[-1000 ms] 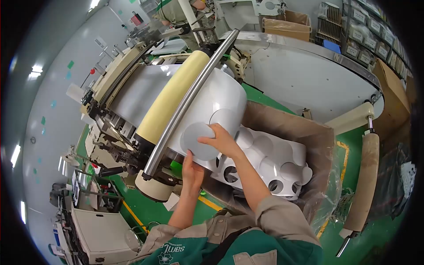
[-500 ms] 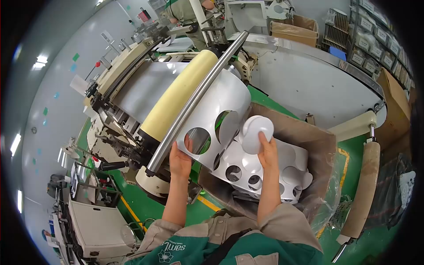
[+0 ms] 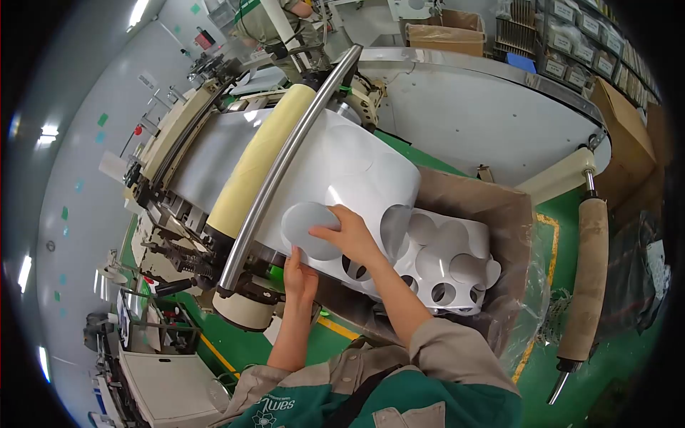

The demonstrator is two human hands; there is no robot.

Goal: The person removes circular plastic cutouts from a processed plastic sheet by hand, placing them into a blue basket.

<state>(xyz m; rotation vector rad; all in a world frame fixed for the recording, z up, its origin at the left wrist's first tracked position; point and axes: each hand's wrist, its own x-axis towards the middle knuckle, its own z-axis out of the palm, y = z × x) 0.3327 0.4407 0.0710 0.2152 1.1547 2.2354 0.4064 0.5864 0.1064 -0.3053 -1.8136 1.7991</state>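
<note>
The disc is round, flat and white. The right hand grips its edge. The left hand holds the holey sheet.

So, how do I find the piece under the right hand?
Start at the steel bar beside the cream roller. Below it hangs a white sheet; the grey disc sits there under the right hand. Unlike the open holes beside it, it is solid.

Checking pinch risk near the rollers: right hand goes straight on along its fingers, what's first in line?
The round disc in the white sheet, which the right hand touches with its fingers; past it, probably the steel bar, though depth is unclear.
</note>
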